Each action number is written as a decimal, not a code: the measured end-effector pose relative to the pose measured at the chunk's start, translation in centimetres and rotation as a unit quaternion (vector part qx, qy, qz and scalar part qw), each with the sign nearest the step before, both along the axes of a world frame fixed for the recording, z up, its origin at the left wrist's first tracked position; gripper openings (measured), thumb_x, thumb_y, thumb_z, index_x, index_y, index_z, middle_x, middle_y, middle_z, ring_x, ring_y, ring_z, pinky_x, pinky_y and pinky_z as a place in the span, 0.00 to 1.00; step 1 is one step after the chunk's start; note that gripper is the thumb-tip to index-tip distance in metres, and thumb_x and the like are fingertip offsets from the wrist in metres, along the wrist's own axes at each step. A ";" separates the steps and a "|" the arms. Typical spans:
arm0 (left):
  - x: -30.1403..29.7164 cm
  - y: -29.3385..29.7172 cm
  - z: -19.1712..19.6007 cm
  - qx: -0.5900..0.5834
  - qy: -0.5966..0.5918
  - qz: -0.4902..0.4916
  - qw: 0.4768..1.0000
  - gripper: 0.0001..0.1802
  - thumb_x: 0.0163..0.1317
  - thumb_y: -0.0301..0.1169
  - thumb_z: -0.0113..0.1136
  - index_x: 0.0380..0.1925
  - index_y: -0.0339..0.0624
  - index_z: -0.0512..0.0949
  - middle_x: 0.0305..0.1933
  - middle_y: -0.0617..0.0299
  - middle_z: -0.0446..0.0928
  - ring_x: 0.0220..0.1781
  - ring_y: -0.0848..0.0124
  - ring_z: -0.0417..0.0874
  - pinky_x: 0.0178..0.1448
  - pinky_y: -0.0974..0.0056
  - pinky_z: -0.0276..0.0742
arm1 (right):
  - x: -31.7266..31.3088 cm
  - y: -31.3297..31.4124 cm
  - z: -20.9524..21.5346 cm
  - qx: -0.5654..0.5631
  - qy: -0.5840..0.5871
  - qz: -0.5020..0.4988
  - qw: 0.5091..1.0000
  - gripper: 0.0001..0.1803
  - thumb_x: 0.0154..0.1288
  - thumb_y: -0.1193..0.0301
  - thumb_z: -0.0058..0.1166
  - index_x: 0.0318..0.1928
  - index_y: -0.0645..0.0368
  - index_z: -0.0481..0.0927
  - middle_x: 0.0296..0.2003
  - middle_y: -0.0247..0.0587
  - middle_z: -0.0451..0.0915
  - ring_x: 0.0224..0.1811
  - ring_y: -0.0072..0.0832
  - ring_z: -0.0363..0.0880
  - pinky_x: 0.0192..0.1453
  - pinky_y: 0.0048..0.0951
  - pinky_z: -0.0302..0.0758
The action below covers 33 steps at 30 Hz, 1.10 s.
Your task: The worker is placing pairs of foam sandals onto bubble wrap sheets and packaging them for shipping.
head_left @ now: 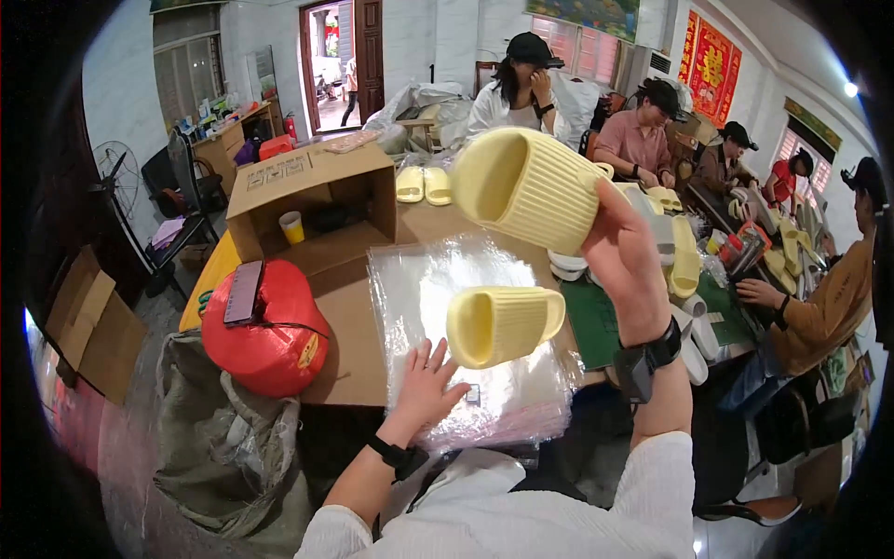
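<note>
A pale yellow ribbed slide sandal (559,196) is raised above the table, with my right hand (626,261) closed around its heel end. Below it, a matching slide (521,321) rests on a stack of clear plastic bags (410,289). My left hand (428,387) lies on the near part of the bags, fingers spread, holding nothing. Its fingertips are close to the toe side of the lower slide.
Left of the bags are a red ball-shaped bundle (265,349) and an open cardboard box (312,182) with a yellow cup (291,226) inside. Another yellow pair (424,184) stands behind. More slides (684,256) lie right; several co-workers sit around.
</note>
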State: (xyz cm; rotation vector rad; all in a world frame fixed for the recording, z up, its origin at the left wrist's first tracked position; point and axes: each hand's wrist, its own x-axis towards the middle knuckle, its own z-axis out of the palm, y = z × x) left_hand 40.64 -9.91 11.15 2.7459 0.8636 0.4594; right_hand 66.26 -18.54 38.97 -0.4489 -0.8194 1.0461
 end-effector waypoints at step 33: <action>0.2 0.4 0.3 -0.021 -0.067 -0.033 0.997 0.29 0.63 0.49 0.56 0.63 0.52 0.76 0.67 0.52 0.73 0.76 0.50 0.61 0.81 0.41 0.41 | -3.6 4.8 -23.7 -0.159 -0.743 -0.282 0.586 0.28 0.59 0.50 0.63 0.38 0.67 0.82 0.38 0.55 0.77 0.42 0.48 0.78 0.50 0.44 0.76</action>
